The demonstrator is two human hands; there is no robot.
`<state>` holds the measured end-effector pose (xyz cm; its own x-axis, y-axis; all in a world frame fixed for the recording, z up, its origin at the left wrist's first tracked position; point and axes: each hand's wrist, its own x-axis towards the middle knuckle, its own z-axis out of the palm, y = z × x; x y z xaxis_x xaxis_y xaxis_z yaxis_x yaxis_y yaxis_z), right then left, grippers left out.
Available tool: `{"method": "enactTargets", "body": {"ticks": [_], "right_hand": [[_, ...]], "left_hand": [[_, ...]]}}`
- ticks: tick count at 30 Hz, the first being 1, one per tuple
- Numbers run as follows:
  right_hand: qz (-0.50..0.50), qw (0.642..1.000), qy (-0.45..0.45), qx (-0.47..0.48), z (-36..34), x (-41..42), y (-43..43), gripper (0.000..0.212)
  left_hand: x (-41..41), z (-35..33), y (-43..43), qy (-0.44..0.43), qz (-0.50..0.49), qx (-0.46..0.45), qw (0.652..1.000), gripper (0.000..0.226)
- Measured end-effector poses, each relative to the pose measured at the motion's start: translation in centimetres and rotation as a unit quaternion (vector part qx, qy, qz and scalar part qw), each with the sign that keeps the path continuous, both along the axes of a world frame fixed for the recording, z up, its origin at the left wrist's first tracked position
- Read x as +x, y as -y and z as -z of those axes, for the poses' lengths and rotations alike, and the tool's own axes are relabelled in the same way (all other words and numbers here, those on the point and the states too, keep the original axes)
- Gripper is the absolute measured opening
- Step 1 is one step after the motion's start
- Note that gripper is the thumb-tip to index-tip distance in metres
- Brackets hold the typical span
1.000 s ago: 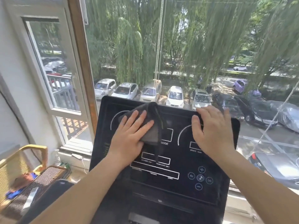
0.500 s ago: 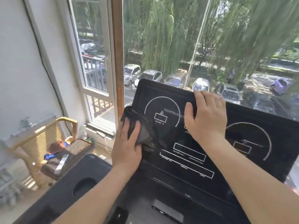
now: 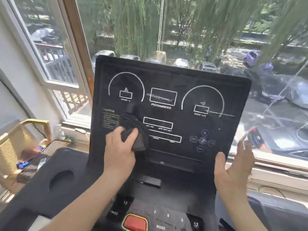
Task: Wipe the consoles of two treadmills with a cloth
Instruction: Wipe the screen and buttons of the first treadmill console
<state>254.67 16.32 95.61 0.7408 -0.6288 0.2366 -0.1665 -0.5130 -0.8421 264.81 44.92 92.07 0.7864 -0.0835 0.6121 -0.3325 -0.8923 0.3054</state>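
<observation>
A black treadmill console with white dial outlines stands upright in front of me against a big window. My left hand presses a bunched dark grey cloth against the lower left of the panel, below the left dial. My right hand is at the console's lower right edge, thumb on the front face, fingers spread behind the rim. Below the panel lies a lower control deck with a red stop button and number keys.
A black side tray with an oval cup recess sticks out to the left. A wicker chair holding small items stands at the left by an open window sash. The window sill runs behind on the right.
My left hand has carried the cloth from the console's left edge down and inward to the lower left panel. My right hand left the panel's middle and went to the lower right edge.
</observation>
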Motion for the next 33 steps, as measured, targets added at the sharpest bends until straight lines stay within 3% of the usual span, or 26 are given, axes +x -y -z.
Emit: {"method": "enactTargets", "body": {"ticks": [2, 4, 7, 11, 16, 20, 22, 24, 28, 31, 33], "right_hand": [[-0.015, 0.995, -0.042, 0.092, 1.6, -1.2, 0.7, 0.086], [-0.040, 0.979, -0.072, 0.184, 2.8, -1.5, 1.0, 0.069], [-0.058, 0.979, -0.099, 0.168, 4.4, -1.5, 1.3, 0.051], [-0.064, 0.957, -0.145, 0.241, 5.4, -1.6, 2.4, 0.064], [-0.080, 0.923, -0.180, 0.332, 6.6, -1.7, 3.6, 0.076], [-0.095, 0.914, -0.194, 0.344, 7.5, -1.2, 4.7, 0.092], [-0.091, 0.918, -0.176, 0.344, 7.3, -1.1, 4.5, 0.075], [-0.094, 0.918, -0.172, 0.346, 7.1, -1.3, 4.4, 0.067], [-0.110, 0.919, -0.176, 0.334, 7.3, -1.8, 5.0, 0.077], [-0.130, 0.919, -0.179, 0.326, 7.4, -1.7, 5.6, 0.076], [-0.139, 0.918, -0.184, 0.323, 7.3, -1.6, 5.8, 0.081]], "left_hand": [[-2.3, 1.7, 3.4, 0.017, 0.098, 0.041, 0.994, 0.060], [-4.7, 3.0, 6.2, 0.016, 0.197, 0.102, 0.975, 0.051], [-5.1, 2.0, 6.9, -0.002, 0.277, 0.150, 0.949, 0.052], [-3.3, 0.0, 1.3, -0.057, 0.255, 0.176, 0.949, 0.054], [-4.5, 0.3, -0.8, -0.113, 0.153, 0.094, 0.977, 0.055], [-6.4, 0.8, 7.6, -0.115, 0.254, 0.102, 0.955, 0.056], [-7.0, 1.1, 11.3, -0.117, 0.297, 0.097, 0.943, 0.060], [-7.2, 1.3, 12.7, -0.097, 0.319, 0.110, 0.936, 0.060], [-5.9, 1.9, 9.1, -0.026, 0.292, 0.187, 0.938, 0.048], [-3.1, 0.8, 7.1, 0.028, 0.273, 0.257, 0.927, 0.058], [-1.0, -1.7, 8.6, 0.072, 0.253, 0.245, 0.933, 0.066]]}}
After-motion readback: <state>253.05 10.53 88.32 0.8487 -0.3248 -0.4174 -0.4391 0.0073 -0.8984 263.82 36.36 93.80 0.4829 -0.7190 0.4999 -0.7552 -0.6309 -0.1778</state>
